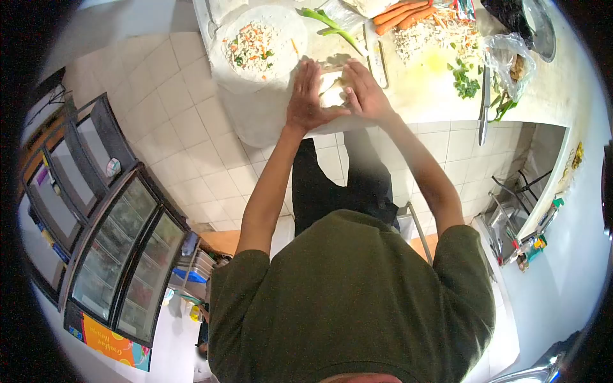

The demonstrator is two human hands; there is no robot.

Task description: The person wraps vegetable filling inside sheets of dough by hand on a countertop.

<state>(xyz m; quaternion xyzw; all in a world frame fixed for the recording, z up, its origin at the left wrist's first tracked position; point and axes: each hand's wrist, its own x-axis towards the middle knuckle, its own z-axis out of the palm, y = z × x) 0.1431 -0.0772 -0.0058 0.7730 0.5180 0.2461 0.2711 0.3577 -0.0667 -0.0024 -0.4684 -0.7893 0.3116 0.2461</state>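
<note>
On the pale counter lies a whitish, soft-looking piece [332, 91], perhaps a folded wrapper or dough; its exact kind I cannot make out. My left hand [309, 101] rests along its left side with straight fingers and the thumb reaching inward. Along the opposite side, my right hand [366, 94] also has its fingers stretched out, the thumb near the piece. Both hands frame it and partly cover it. Just left of them is a round plate [290, 64] with a chopped vegetable mix [252, 50] of white, orange and green bits.
Beyond my hands lies a green onion stalk [329, 25]. Carrots [402, 16], a shredded white pile [434, 41] and chopped greens [465, 82] are at the right. A knife [484, 105] overhangs the counter's front edge beside a clear plastic bag [507, 54]. A glass-doored cabinet [118, 249] stands at left.
</note>
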